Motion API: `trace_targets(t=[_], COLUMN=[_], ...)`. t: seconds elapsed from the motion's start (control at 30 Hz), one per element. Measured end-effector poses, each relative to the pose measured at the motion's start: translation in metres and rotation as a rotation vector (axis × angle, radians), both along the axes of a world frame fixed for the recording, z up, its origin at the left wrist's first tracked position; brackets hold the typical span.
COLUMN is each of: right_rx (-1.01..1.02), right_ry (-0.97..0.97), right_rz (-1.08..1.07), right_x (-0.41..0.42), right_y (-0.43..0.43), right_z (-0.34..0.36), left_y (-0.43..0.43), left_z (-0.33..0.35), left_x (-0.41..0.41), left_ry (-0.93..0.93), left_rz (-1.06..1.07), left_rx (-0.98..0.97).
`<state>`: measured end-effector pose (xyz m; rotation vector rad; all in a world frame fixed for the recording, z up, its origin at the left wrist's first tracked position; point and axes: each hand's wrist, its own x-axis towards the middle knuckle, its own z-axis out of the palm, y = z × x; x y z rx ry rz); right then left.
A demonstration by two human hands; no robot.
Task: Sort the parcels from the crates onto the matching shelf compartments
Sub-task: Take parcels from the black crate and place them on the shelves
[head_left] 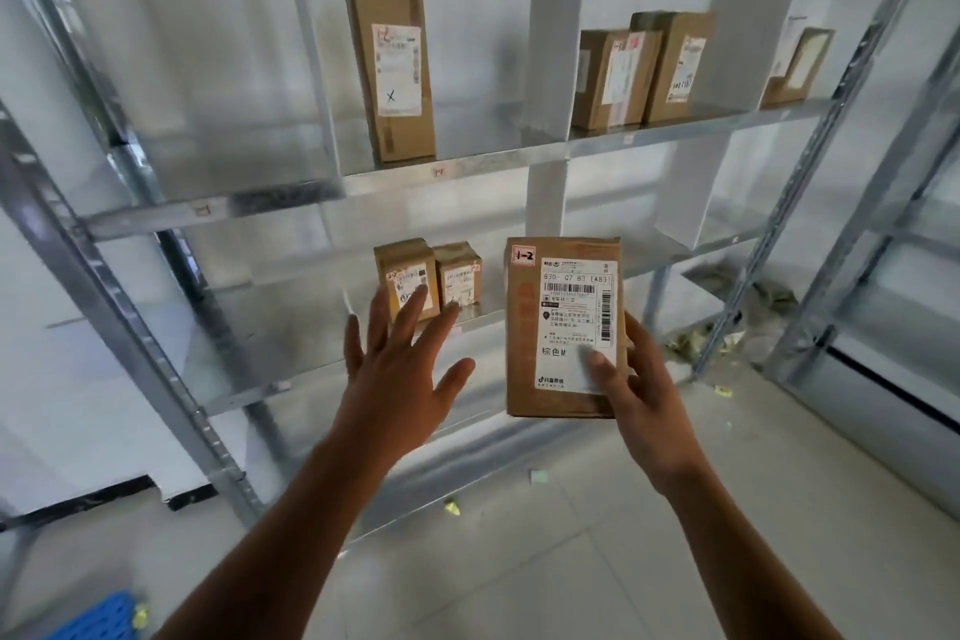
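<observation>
In front of the metal shelf rack [457,174], my right hand [644,379] holds a brown parcel [563,327] upright in the air. My thumb presses on the white label low on its face, and the other fingers are curled behind its right edge. The parcel is off the shelves, level with the lower shelf, and the sticker at its top left corner reads "1-2".

My left hand [400,369] is just left of the parcel and not touching it. Its fingers are spread wide, the back of the hand is toward me, and it holds nothing. Its fingertips overlap two small boxes [406,278] on the lower shelf; I can't tell whether they touch.

On the upper shelf, a tall box [390,68] stands upright in the middle compartment. White dividers [550,16] split the shelf. The next compartment to the right has two boxes [613,78] side by side and touching, and the far right one has one more box [797,68]. Small tags [439,171] sit on the shelf's front edge, too blurred to read.

A corner of a blue crate [96,618] shows at bottom left, and paper scraps [452,507] lie on the tiled floor.
</observation>
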<state>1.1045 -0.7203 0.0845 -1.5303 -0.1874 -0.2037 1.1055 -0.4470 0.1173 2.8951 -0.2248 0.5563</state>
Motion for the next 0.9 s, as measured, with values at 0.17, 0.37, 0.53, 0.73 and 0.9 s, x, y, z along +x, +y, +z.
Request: trace_targets(t=[0.17,0.37,0.53,0.73,0.9], right_rx=[-0.011,0.001,0.019,-0.04,-0.073], right_ry=[-0.015,-0.034,-0.104,-0.179,-0.253], right_rz=[0.121,0.214,0.234,0.264,0.226], right_x=[0.071,0.149,0.213,0.284,0.354], right_y=[-0.03,-0.032,-0.004,0.041,0.061], right_z=[0.025,0.059,0.082,0.112,0.145], left_y=[-0.028,-0.029,-0.015,0.01,0.034], left_z=[0.023,0.049,0.07,0.097,0.116], left_x=[0.045,0.093,0.147,0.234,0.297], left_ry=[-0.053,-0.105,-0.22,-0.357,-0.44], left_rz=[0.079,0.106,0.129,0.153,0.116], left_rx=[-0.049,-0.087,-0.12,-0.236,-0.376])
